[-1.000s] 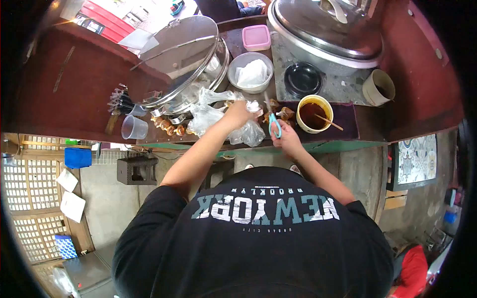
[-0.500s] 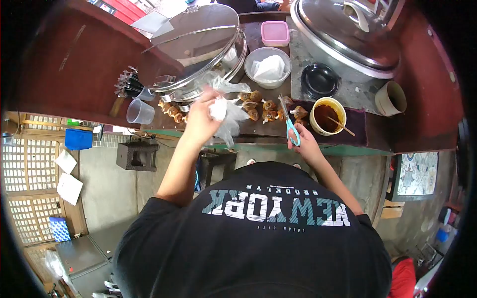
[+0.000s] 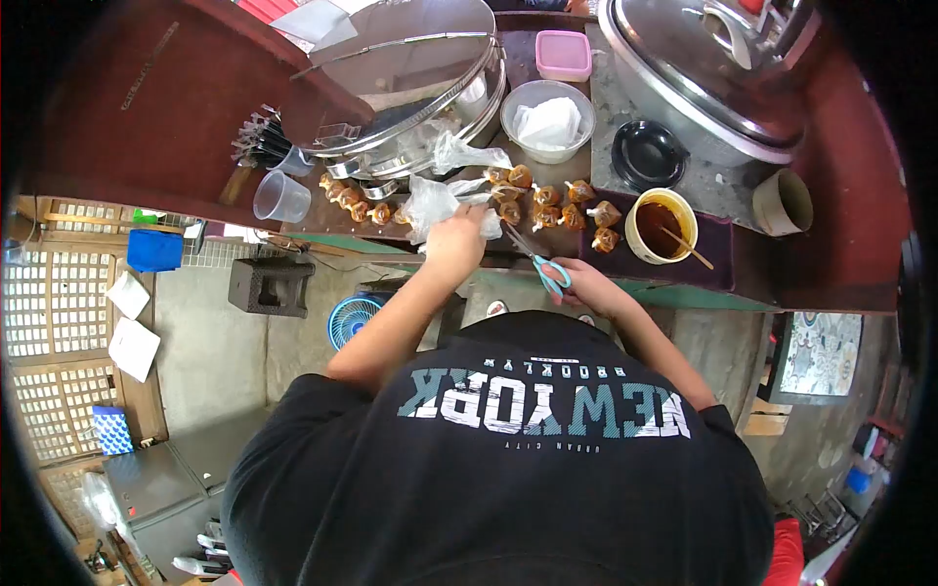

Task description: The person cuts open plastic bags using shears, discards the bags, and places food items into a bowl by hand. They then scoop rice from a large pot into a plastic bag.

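My left hand [image 3: 457, 241] is closed on a crumpled clear plastic bag [image 3: 430, 203] at the counter's front edge. My right hand [image 3: 583, 285] holds scissors [image 3: 549, 272] with light blue handles, their blades pointing up and left, slightly apart. Small tied bags of brown sauce [image 3: 545, 217] lie in a group beyond the scissors, and several more sauce bags [image 3: 349, 198] form a row to the left. A tub of dark red-brown sauce [image 3: 640, 239] with a wooden stick in it stands right of them.
Behind stand a large steel pot [image 3: 401, 78], a bowl with white plastic [image 3: 548, 148], a pink-lidded box [image 3: 564, 56], a black dish [image 3: 649, 156] and a lidded silver cooker [image 3: 723, 88]. A clear cup [image 3: 282, 197] is at left, a brown container [image 3: 782, 202] at right.
My left hand has moved right and down, onto the plastic bag at the counter edge. My right hand and the scissors have shifted slightly down and left. The camera view has shifted a little.
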### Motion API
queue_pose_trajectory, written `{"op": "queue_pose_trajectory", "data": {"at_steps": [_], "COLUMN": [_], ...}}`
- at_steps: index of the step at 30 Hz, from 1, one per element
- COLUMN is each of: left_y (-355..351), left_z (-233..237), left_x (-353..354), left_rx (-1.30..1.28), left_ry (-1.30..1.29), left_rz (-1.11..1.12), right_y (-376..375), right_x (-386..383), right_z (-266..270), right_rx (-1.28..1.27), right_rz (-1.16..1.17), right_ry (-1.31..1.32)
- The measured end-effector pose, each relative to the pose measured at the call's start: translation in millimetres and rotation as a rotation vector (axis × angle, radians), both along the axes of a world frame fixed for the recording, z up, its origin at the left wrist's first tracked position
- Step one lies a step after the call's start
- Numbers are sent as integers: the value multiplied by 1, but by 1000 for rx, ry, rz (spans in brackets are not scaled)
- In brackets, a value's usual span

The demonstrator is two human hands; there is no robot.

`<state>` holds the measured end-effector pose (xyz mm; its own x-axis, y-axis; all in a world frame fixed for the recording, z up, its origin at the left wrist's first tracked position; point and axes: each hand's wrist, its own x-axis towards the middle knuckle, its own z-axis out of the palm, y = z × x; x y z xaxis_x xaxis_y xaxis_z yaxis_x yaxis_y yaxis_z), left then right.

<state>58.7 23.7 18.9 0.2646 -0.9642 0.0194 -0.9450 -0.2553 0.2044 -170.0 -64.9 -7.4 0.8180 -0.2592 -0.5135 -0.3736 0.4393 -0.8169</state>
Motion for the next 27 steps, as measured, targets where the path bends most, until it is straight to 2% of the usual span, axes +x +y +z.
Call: {"op": "queue_pose_trajectory", "data": {"at_steps": [6,12,15,18,24,27], "left_y": [4,4,2,-1,-3,13], "left_z": [-13,-19,-33,-39,-26,-7], "left_x": [-9,-12,-6,-2,-8,-11], "left_rx": [-166,-125,-73,-61,88,-136], "left_ry": [449,687,756,726,445,164], "left_rz": [356,500,497,457,319,84], "right_y": [2,1,0,0,1,-1], "right_x": [25,34,35,35,31,26], "right_z": [-20,-28,-32,-35,-40,-27], "right_rx": [-21,-32,-32,-88,-313,-270], "right_rz": [10,-13,-24,-35,-37,-41], "right_ry": [-12,-40,-41,-32,-14,-12]}}
